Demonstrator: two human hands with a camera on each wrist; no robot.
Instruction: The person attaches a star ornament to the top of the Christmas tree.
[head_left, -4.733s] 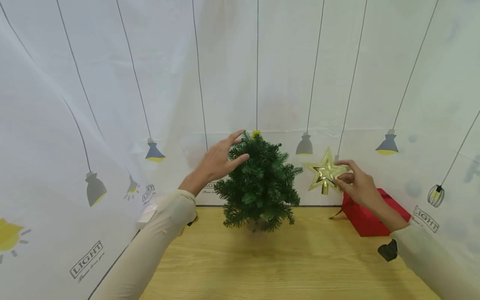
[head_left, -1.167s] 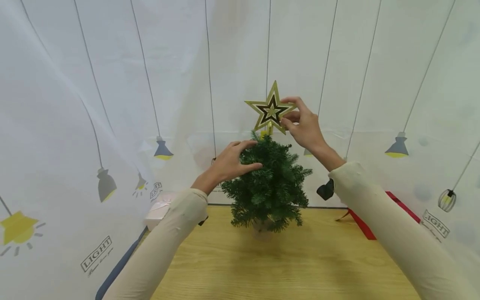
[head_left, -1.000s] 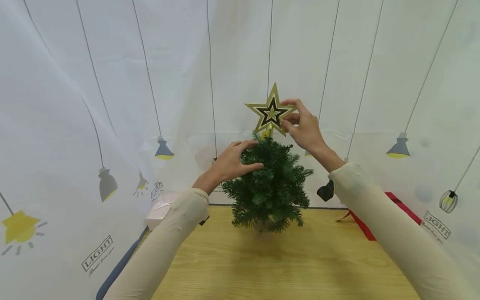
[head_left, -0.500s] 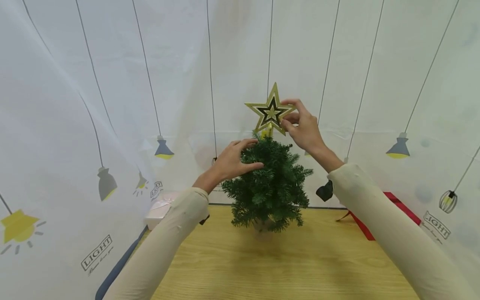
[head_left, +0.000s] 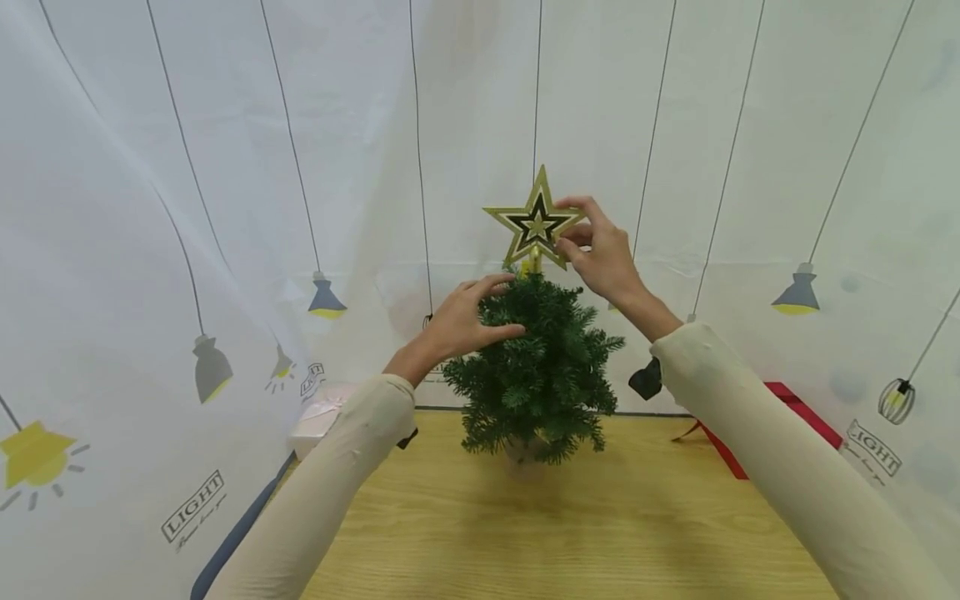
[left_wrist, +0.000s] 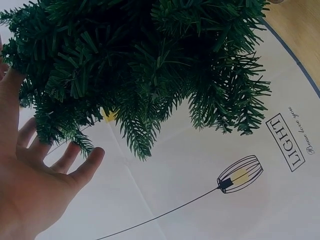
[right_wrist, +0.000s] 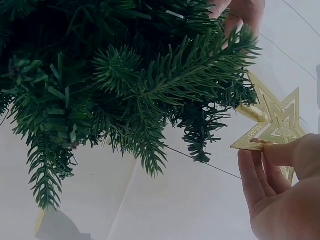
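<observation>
We see the star (head_left: 536,220) pinched at one point by our right hand (head_left: 606,258), its stem just above the tip of the tree (head_left: 534,360); our left hand (head_left: 456,323) rests, fingers relaxed, on the upper branches. Seating appears unfinished; release remains.

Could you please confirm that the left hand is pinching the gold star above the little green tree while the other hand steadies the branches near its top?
Not quite: the hands are swapped. The head view shows the right hand pinching the gold star above the little green tree, while the left hand steadies the branches near its top.
</observation>
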